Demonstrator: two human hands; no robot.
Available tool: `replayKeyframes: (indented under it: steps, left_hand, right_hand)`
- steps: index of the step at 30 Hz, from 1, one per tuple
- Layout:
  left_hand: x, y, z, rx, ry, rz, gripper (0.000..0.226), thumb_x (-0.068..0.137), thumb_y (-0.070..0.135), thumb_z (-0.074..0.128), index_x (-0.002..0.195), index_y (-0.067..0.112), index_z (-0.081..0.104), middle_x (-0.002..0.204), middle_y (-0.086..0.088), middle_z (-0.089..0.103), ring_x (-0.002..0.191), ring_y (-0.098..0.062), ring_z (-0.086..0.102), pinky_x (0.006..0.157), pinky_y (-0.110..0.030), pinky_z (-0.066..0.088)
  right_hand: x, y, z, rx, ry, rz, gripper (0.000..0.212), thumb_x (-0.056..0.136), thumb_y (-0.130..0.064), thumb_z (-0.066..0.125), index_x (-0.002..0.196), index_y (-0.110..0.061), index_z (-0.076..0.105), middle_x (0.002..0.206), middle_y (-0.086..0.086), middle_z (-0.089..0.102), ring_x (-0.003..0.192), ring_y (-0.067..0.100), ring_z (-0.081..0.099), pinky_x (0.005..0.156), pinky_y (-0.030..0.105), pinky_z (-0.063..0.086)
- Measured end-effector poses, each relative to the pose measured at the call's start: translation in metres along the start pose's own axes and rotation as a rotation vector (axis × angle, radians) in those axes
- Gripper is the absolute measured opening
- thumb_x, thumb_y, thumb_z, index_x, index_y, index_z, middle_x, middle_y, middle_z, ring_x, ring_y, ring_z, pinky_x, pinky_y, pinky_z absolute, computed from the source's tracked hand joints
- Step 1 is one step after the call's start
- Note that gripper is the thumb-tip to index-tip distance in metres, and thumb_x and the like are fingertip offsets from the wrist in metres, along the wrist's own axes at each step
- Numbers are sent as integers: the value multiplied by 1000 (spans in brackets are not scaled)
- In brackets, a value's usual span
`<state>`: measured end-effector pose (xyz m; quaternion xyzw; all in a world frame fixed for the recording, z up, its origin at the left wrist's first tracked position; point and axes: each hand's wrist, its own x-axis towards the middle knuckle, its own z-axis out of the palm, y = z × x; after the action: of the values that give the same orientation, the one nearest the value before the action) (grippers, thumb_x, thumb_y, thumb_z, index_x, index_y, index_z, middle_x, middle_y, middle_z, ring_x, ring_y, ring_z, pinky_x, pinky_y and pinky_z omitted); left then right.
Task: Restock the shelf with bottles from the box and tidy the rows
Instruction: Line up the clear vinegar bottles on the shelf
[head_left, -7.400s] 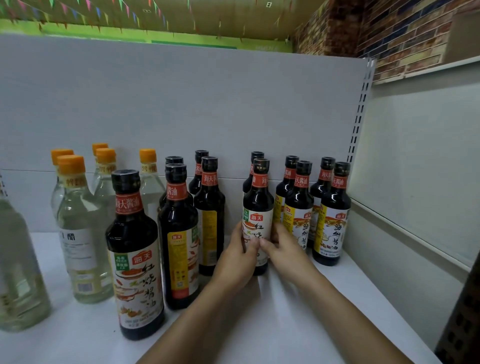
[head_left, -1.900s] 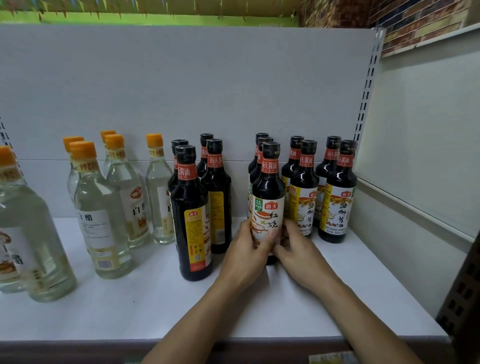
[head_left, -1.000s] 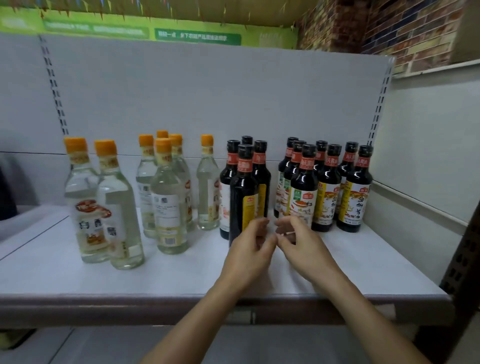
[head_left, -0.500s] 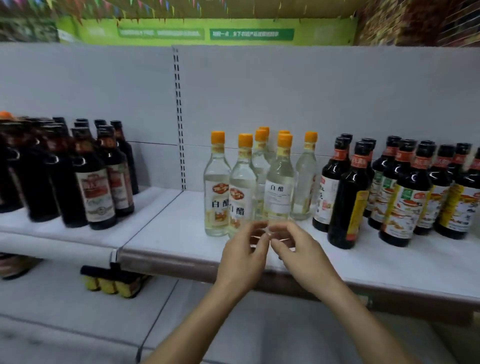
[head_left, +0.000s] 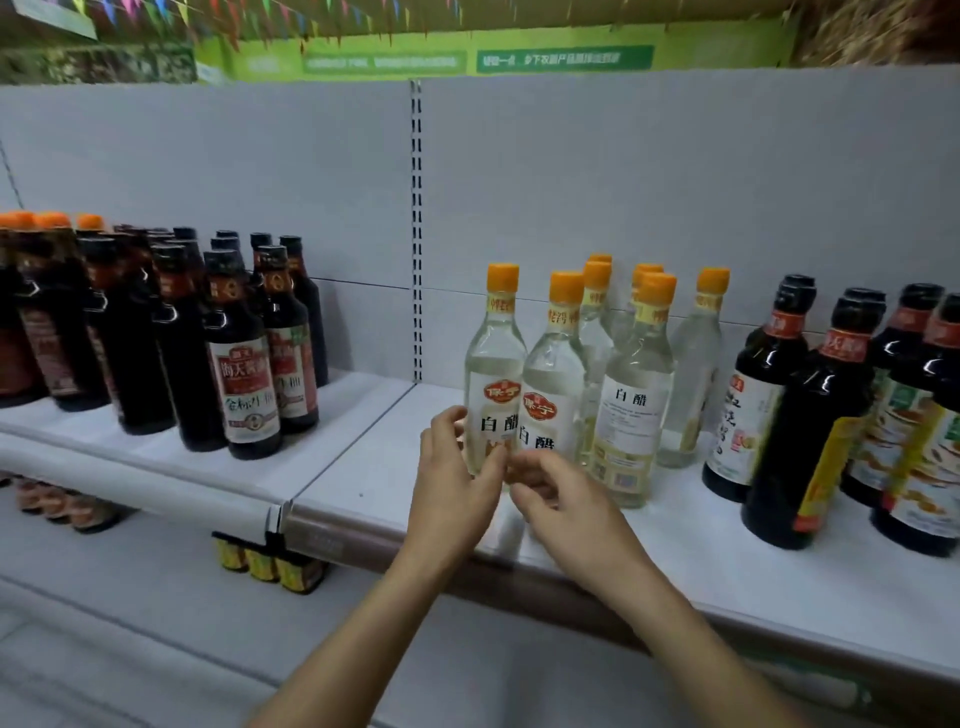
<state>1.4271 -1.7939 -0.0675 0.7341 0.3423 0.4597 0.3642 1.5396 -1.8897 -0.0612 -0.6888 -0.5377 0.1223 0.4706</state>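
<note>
Several clear white-vinegar bottles (head_left: 636, 395) with orange caps stand bunched on the white shelf (head_left: 701, 561). The front-left vinegar bottle (head_left: 493, 358) and its neighbour (head_left: 551, 374) face forward with red-and-white labels. My left hand (head_left: 457, 488) hovers at the lower part of the front-left bottle, thumb and fingers spread slightly round it; whether it touches is unclear. My right hand (head_left: 563, 501) hangs loosely curled in front of the neighbour's base and holds nothing. Dark soy-sauce bottles (head_left: 810, 415) stand in rows to the right. No box is in view.
On the adjoining left shelf stand many dark bottles (head_left: 244, 374). A slotted upright (head_left: 415, 234) divides the two grey back panels. Small yellow-labelled jars (head_left: 270, 564) sit on the lower shelf below the shelf's front edge (head_left: 337, 540).
My view has swung left from the soy-sauce rows to the vinegar bottles. Both hands let go of the soy bottle and moved forward to the front vinegar bottles.
</note>
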Motion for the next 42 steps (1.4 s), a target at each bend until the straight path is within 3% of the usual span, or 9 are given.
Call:
replayKeyframes:
  steps: [5,8,10,14,17,22,27,32,42]
  left_hand:
    - [19,-10,2,1,-71,-80,63,95,43,64,147,26,34,145,7,49,128,-10,51,104,-33,45]
    - [26,-14,2,-40,-138,-105,55,94,41,67,141,29,40,126,11,63,106,-2,62,95,-37,54]
    - [34,-18,2,-82,-180,-105,52,92,41,70,136,32,43,116,14,67,101,-2,65,94,-40,55]
    - [50,-27,-6,-90,-272,-57,53,86,53,72,129,35,46,114,11,69,104,-9,68,95,-44,55]
    - [61,-37,-18,-73,-339,-4,52,91,48,70,133,32,44,112,12,67,104,-11,67,95,-44,55]
    - [91,-64,-43,-69,-455,72,55,93,47,67,137,30,39,111,13,65,104,-13,68,94,-43,55]
    - [120,-85,-69,-108,-580,99,55,95,46,65,139,30,36,122,9,68,104,-13,69,94,-42,55]
    - [145,-95,-78,-150,-660,77,61,96,43,64,146,29,32,129,4,64,111,-17,67,99,-43,54]
    - [194,-113,-63,-140,-673,19,63,96,43,64,147,29,30,122,-1,69,108,-19,69,99,-45,54]
  right_hand:
    - [7,6,15,-40,-30,-36,40,98,-19,60,135,-34,57,120,-18,68,108,-7,63,93,12,49]
    - [4,6,18,-83,-24,-13,47,99,-20,58,143,-34,51,124,-12,68,112,-2,63,101,20,48]
    - [5,4,19,-124,-22,10,47,100,-22,57,145,-34,49,123,-11,67,112,-1,63,101,22,49]
    - [11,0,32,-132,40,42,45,97,-24,56,140,-37,53,122,-10,68,107,2,66,93,37,58]
    - [18,-5,51,-173,125,71,38,95,-24,57,132,-32,57,115,-11,71,103,8,68,89,42,59]
    - [35,-24,88,-224,249,166,23,97,-23,59,119,-29,55,102,-12,68,88,11,68,85,38,57]
    - [60,-42,117,-317,312,256,25,98,-31,61,116,-26,46,102,-7,67,95,17,67,83,34,52]
    - [89,-44,125,-356,290,366,40,97,-47,57,129,-26,43,118,-3,66,104,16,66,86,36,51]
    - [154,-19,123,-276,134,400,41,100,-38,57,134,-19,44,122,1,66,107,21,64,83,34,51]
